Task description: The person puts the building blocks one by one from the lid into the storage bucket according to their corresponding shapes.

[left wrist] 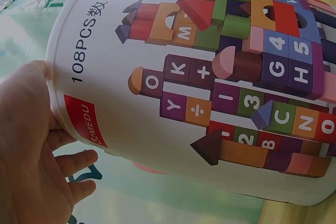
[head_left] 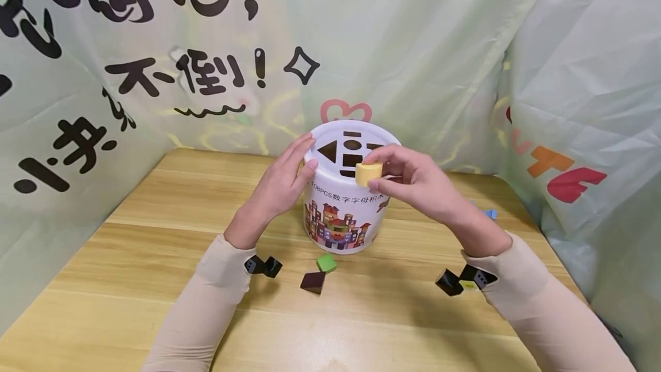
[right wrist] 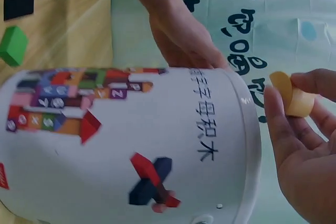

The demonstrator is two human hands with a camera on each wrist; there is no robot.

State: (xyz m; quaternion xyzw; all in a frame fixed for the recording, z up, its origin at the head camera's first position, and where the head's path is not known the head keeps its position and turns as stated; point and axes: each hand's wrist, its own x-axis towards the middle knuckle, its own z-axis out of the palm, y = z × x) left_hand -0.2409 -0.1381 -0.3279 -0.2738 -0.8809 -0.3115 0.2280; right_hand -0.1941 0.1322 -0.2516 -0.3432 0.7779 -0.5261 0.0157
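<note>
A white block bucket [head_left: 343,211] with printed toy blocks on its side stands upright on the table. Its lid [head_left: 330,131] has several dark cut-out holes, among them a triangle and an oval. My left hand [head_left: 283,179] rests against the lid's left rim with fingers extended. Between thumb and fingers, my right hand [head_left: 420,182] pinches a yellow block [head_left: 368,174] with a curved side, held over the front right of the rim. In the right wrist view, the yellow block [right wrist: 300,103] shows beside the lid edge.
In front of the bucket lie a green block [head_left: 326,263] and a dark brown wedge block [head_left: 312,282]. Behind my right forearm, a blue block [head_left: 490,213] sits on the wooden table [head_left: 206,188]. Printed cloth [head_left: 439,45] hangs around the table's back and sides.
</note>
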